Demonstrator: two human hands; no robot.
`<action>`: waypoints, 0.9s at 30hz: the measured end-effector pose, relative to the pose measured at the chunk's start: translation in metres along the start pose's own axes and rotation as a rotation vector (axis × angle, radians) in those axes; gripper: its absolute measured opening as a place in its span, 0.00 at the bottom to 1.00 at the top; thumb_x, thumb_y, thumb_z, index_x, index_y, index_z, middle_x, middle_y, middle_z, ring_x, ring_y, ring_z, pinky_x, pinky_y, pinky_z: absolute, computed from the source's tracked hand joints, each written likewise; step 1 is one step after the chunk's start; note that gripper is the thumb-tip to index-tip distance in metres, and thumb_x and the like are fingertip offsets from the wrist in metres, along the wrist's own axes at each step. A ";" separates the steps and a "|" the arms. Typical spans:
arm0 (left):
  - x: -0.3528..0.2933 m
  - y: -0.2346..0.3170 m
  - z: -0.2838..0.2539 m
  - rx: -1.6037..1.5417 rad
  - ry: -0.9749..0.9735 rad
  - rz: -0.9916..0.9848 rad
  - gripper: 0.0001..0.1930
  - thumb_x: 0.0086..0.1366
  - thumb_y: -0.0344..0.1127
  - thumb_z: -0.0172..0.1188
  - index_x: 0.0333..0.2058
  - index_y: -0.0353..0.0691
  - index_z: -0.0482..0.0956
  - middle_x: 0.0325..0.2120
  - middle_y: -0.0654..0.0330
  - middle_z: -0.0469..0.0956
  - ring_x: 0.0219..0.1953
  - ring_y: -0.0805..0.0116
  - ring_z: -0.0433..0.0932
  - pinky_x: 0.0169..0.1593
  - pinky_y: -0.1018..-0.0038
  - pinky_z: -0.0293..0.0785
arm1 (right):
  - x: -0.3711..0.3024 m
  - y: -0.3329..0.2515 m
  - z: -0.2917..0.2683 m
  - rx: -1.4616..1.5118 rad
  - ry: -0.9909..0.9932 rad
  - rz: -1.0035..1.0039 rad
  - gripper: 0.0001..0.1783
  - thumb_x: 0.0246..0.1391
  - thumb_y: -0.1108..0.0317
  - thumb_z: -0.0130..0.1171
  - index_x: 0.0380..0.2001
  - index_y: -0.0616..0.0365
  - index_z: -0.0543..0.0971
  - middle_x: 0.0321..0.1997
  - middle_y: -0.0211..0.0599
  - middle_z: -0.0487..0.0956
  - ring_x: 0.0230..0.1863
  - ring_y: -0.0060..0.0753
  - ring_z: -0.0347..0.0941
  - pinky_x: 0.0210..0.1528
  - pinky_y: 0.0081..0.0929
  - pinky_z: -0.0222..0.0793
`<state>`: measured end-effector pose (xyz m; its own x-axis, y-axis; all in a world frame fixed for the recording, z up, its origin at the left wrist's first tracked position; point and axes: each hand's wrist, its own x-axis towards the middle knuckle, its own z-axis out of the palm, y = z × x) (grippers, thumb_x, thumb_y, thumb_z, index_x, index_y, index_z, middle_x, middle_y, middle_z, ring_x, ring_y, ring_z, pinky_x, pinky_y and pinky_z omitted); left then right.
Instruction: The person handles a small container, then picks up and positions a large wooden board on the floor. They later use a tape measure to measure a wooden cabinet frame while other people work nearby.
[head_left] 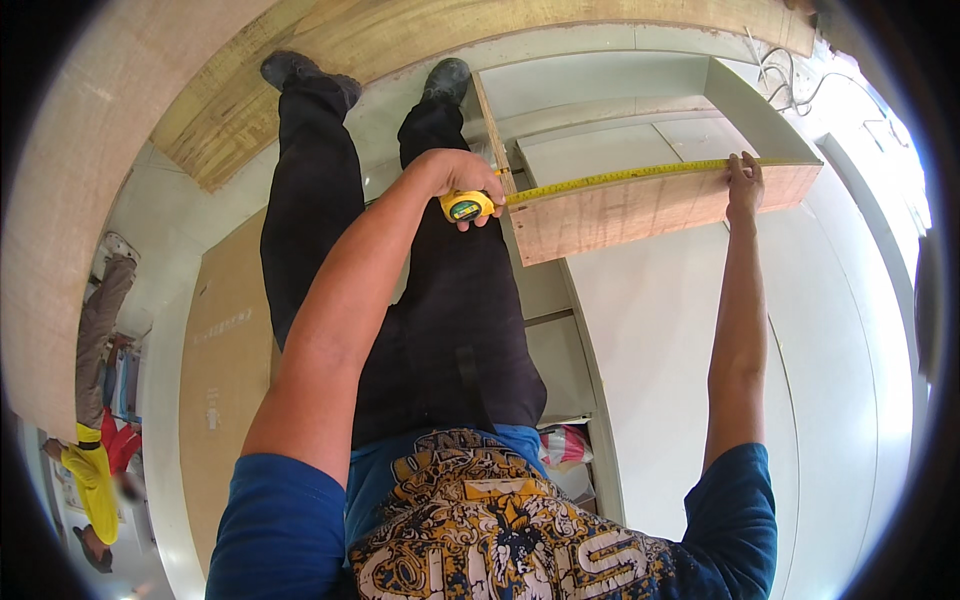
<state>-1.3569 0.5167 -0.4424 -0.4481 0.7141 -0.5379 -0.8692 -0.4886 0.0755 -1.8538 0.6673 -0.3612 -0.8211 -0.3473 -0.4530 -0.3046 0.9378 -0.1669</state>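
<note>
My left hand (474,178) is closed around the yellow case of a tape measure (465,208), at the near left corner of a plywood frame (660,213). A thin orange-and-dark stick, perhaps a pencil, pokes out by its fingers. From the case the yellow tape blade (620,177) runs right along the top edge of the frame's near board. Farther right, my right hand (743,188) pinches the blade against that edge, its thumb and fingers partly hidden. The frame has pale inner faces and bare wood outside.
Under the frame lies a large white panel surface (670,330). My legs in black trousers (320,190) stretch ahead at left. A brown board (225,350) leans at left; a person in yellow (92,490) is beyond. Cables (790,85) hang at far right.
</note>
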 end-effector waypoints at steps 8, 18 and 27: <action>0.003 -0.002 -0.002 -0.017 -0.014 -0.001 0.15 0.62 0.41 0.60 0.37 0.32 0.79 0.25 0.52 0.81 0.22 0.61 0.82 0.26 0.67 0.81 | 0.001 0.002 0.001 0.039 0.003 -0.017 0.26 0.54 0.61 0.68 0.55 0.59 0.77 0.26 0.28 0.76 0.30 0.19 0.70 0.35 0.24 0.67; 0.002 -0.001 -0.001 -0.003 -0.019 -0.016 0.15 0.62 0.41 0.60 0.39 0.33 0.80 0.26 0.52 0.82 0.23 0.61 0.82 0.26 0.67 0.80 | -0.001 -0.002 0.001 0.038 0.003 0.006 0.27 0.53 0.60 0.68 0.55 0.58 0.78 0.28 0.29 0.76 0.31 0.21 0.71 0.36 0.25 0.68; 0.003 -0.002 0.001 -0.001 0.015 -0.007 0.15 0.61 0.40 0.61 0.37 0.33 0.80 0.25 0.52 0.81 0.23 0.60 0.82 0.26 0.66 0.80 | -0.001 0.004 0.002 0.067 -0.001 -0.013 0.27 0.53 0.58 0.68 0.54 0.56 0.78 0.31 0.31 0.76 0.31 0.23 0.73 0.37 0.27 0.69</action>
<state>-1.3564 0.5207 -0.4429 -0.4385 0.7103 -0.5506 -0.8724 -0.4836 0.0709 -1.8535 0.6714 -0.3632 -0.8170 -0.3593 -0.4509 -0.2819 0.9312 -0.2313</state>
